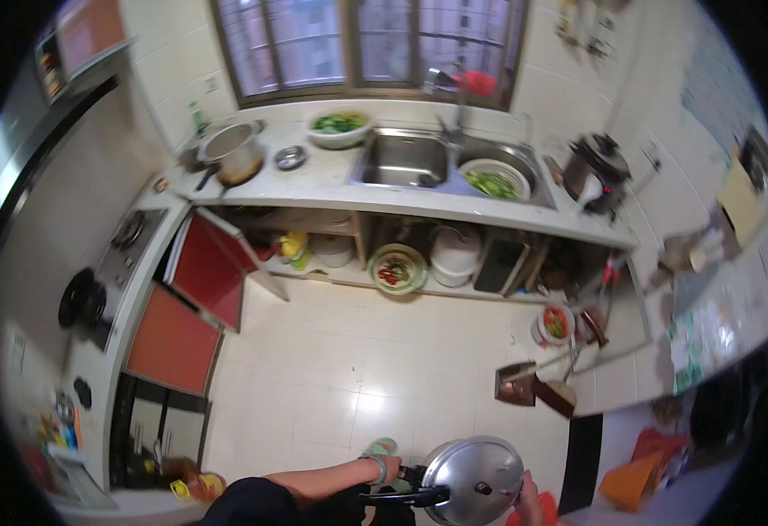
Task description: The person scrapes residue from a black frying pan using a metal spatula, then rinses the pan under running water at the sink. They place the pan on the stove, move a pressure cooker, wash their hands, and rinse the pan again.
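Low before the body is a metal pressure cooker with its lid (pixel 472 483) seen from above. My left hand (pixel 391 468), with a band at the wrist, grips the cooker's black handle (pixel 413 475). A second black handle (pixel 400 498), joined to the lid, lies just beside it, not lined up. At the cooker's right rim is my right hand (pixel 529 503), its fingers against the metal side; how far they wrap underneath is hidden. Part of a red thing (pixel 548 509) shows just beyond the right hand. The inside of the cooker is hidden by the lid.
Ahead runs a counter (pixel 292 192) with a large pot (pixel 232 154), a bowl of greens (pixel 339 128), a sink (pixel 405 158) and an electric cooker (pixel 595 172). Cabinet doors (pixel 209 263) stand ajar at left. A dustpan (pixel 516 383) and a bin (pixel 553 325) are on the floor at right.
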A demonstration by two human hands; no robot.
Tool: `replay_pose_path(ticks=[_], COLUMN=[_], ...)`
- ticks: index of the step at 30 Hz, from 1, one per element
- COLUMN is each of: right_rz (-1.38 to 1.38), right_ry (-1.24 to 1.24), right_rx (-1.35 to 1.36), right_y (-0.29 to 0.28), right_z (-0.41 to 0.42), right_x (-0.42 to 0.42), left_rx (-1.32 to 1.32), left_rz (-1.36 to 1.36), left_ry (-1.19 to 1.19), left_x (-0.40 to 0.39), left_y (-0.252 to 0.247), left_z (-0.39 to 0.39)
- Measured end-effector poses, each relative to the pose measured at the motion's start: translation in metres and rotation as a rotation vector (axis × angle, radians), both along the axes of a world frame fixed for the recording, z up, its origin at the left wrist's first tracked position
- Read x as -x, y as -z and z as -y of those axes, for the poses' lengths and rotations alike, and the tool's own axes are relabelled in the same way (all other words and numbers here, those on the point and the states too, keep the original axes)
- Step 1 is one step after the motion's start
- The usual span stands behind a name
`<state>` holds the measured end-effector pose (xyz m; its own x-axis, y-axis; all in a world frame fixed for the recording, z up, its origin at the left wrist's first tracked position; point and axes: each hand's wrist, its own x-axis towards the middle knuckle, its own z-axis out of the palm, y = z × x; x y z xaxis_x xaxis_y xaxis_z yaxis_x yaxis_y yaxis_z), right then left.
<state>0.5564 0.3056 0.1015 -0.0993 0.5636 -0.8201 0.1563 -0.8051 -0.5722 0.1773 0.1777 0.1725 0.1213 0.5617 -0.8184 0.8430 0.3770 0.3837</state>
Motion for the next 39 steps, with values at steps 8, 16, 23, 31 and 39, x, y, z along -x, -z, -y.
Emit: replay_pose_path(ticks=[8,16,23,31,39], right_rz=[-0.011,-0.207,-0.288,-0.228,-0.239], right_ry=[-0.420,-0.725,-0.948,-1.176,-1.511], right_rx=[-0.040,-0.021,-0.044,-0.044,-0.079], right_y=[-0.057,-0.141,-0.162,-0.188,-0.229], right_z=[-0.066,-0.024,-0.004,0.020,0.054], right_x=[0.208,0.455,0.657,0.890,1.122], left_rx=[-0.101,-0.162,-0.239,-0.257,-0.243], left_rz=[0.067,0.042,-0.014,-0.003,-0.122], left_ry=[-0.386,-0.596,-0.870,-1.099,-1.403], left_x=[0.123,0.283,0.414,0.553,0.653], left_y=[-0.041,-0.101,-0.129,-0.187,-0.215], left_z=[0.075,0.162,0.232,0.284,0.309])
